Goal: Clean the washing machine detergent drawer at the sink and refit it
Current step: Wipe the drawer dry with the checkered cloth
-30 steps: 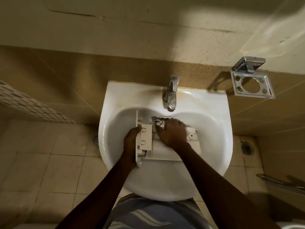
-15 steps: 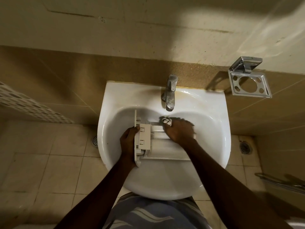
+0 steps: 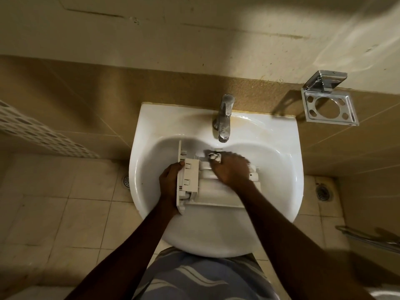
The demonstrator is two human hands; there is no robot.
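Observation:
The white detergent drawer [image 3: 213, 194] lies across the bowl of the white sink [image 3: 279, 169], its front panel to the left. My left hand [image 3: 171, 180] grips that front panel from the left side. My right hand [image 3: 230, 171] presses down on the drawer's far compartments, closed around a small white cloth [image 3: 214, 156] whose end shows at the fingertips, just below the tap [image 3: 224, 122]. Much of the drawer's middle is hidden under my right hand and forearm.
A chrome toothbrush holder [image 3: 330, 105] hangs on the wall to the right of the sink. Floor drains [image 3: 126, 181] sit on the tiled floor at either side. A metal rail [image 3: 368, 237] is at the lower right. A perforated white basket [image 3: 36, 135] is at the left.
My right hand with the cloth has rubbed back and forth over the drawer's far side, first right, then back left. My left hand has kept its hold on the front panel.

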